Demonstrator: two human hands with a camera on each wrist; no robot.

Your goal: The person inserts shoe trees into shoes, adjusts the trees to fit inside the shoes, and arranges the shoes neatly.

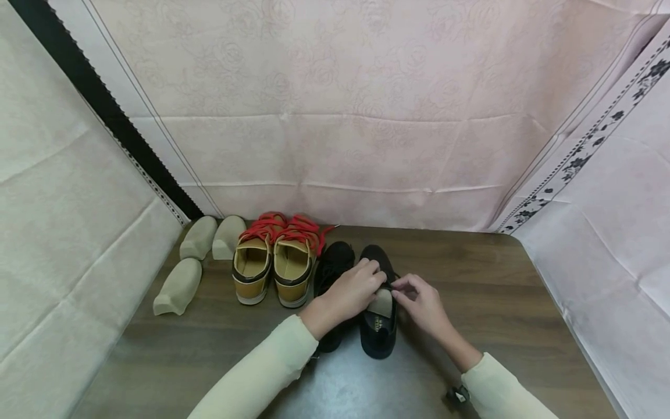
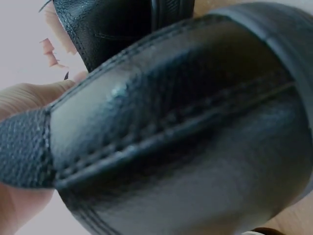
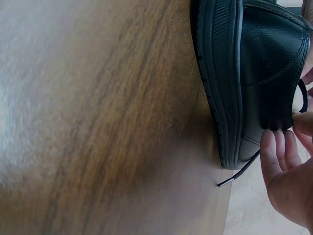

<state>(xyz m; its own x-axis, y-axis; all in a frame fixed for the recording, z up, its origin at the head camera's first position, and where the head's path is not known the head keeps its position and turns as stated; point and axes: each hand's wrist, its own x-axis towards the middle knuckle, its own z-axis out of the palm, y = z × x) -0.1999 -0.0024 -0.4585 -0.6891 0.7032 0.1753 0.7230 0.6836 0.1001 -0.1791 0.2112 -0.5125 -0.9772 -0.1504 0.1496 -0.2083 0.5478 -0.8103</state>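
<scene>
A black leather lace-up shoe (image 1: 378, 340) stands toe away, with gold lettering on its insole and a pale grey-beige piece (image 1: 381, 304) showing in its opening. My left hand (image 1: 356, 288) bends over its lacing from the left, fingers curled at the shoelace, fingertips partly hidden. From the right, my right hand (image 1: 421, 302) pinches the edge of the eyelet flap (image 3: 274, 110) between thumb and fingers. One shoelace end (image 3: 239, 174) hangs down the shoe's side. The other black shoe (image 1: 330, 342) sits just left, partly covered by my left forearm; its heel (image 2: 171, 132) fills the left wrist view.
Tan shoes (image 1: 292, 285) with red laces stand left of the black pair. Three pale shoe trees (image 1: 179, 285) lie at the far left. The wooden tabletop (image 1: 471, 262) meets a patterned white cloth (image 1: 335, 151) at the back. A small black object (image 1: 459, 394) is by my right cuff.
</scene>
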